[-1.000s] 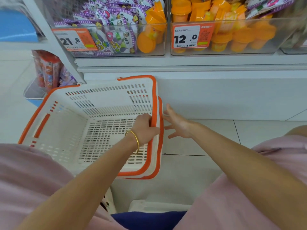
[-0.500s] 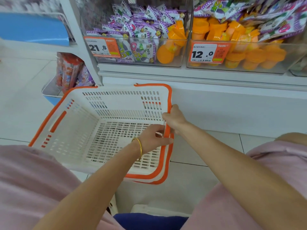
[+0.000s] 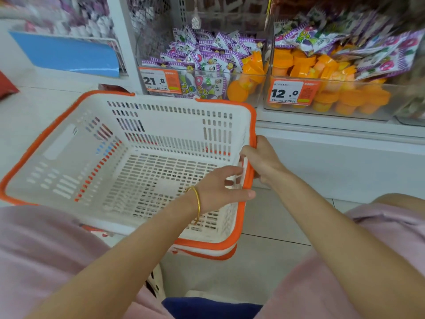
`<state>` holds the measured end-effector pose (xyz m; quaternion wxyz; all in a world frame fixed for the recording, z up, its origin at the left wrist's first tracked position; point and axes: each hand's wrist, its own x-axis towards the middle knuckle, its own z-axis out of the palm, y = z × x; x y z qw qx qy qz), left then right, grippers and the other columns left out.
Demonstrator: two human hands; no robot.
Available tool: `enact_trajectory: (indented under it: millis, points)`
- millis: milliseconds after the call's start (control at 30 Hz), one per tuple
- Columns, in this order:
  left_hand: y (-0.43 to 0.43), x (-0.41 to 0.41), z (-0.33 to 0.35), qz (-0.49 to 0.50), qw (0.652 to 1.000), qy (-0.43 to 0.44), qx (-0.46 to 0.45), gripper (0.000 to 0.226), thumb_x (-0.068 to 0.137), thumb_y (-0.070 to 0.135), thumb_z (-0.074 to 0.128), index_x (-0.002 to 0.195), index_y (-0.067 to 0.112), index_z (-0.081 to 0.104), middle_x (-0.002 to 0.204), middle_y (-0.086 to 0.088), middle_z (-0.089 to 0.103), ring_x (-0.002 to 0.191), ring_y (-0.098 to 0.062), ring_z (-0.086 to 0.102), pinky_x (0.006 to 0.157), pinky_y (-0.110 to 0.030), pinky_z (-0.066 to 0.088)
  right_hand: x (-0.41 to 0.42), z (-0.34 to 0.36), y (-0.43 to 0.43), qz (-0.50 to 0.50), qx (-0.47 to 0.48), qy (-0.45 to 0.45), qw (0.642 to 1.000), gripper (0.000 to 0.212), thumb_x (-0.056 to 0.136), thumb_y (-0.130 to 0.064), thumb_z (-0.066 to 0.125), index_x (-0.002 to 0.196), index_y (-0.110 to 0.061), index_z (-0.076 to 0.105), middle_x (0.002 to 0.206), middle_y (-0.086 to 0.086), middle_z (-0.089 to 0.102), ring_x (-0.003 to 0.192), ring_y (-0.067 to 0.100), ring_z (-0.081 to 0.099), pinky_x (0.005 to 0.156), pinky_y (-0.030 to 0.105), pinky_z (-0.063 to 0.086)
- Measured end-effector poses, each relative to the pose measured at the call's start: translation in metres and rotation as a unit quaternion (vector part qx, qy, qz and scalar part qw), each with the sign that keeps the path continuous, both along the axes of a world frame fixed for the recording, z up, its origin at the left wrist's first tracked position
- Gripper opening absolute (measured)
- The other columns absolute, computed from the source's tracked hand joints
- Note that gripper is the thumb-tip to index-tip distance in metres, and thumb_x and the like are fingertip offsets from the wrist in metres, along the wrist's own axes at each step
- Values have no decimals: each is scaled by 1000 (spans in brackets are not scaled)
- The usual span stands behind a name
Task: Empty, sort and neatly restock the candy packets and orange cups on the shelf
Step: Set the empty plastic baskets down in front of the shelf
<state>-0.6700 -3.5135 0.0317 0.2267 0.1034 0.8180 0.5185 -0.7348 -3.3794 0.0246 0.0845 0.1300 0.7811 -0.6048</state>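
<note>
Head view. White plastic basket (image 3: 161, 125), slotted walls and floor, smooth orange rim, sat tilted at the frame's 9 to 10 o'clock; the rim of a second basket (image 3: 207, 253) showed nested directly under it. Right hand (image 3: 262, 162) gripped the top basket's 3 o'clock rim, fingers curled round the orange edge. Left hand (image 3: 218, 187), with a thin gold bangle (image 3: 196, 203) on the wrist, lay just inside the same wall, thumb out straight over the rim, fingers half bent toward the white inner face; could not tell whether they had hold of it. Basket interior held nothing. Candy packets (image 3: 207, 54), glossy purple-and-white pillow pouches, were heaped in a clear rigid bin (image 3: 243, 97) at 12 o'clock of the basket, on the white shelf (image 3: 333, 127). Orange cups (image 3: 345, 97), smooth and tapered with wide flat lids, filled the neighbouring clear bin at 1 to 2 o'clock, more packets lying across them; a few cups also sat at the 3 o'clock end of the packet bin. Orange-and-white price tags on the bin fronts read 21.8 (image 3: 161, 80) and 12.0 (image 3: 292, 92). Pale tiled floor (image 3: 264, 268) lay below at 6 o'clock.
</note>
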Motion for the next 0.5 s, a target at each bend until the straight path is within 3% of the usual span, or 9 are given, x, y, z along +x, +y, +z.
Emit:
enact_trajectory:
  millis: [233,333,400,500]
  points:
    - [39,9,33,-58,998,30,25,22,84,32,68,105,34,61,118,13,56,109,-7,54,92,-19,43,16,37,45,-17,-1,-9,1000,22,84,-3,46,105,-7,52,89,13,60,66,22,60,47,26,47]
    - [56,14,46,-96,994,40,18,11,85,31,67,93,35,59,101,16,55,93,1,54,87,-15,43,27,49,65,-32,-14,-11,999,27,81,-1,48,107,-5,55,99,21,65,83,34,67,63,45,59]
    - [68,17,55,-112,992,53,-6,10,85,36,67,87,30,59,102,7,57,93,-8,57,91,-25,45,32,59,76,-43,-23,-6,999,31,81,0,48,110,-5,57,107,25,65,94,39,66,77,55,56]
    - [86,18,70,-135,987,83,-11,34,82,41,66,101,13,63,108,-3,60,101,-21,61,95,-42,48,39,77,94,-60,-23,6,998,33,82,0,48,114,-4,55,108,26,64,94,40,65,77,54,55]
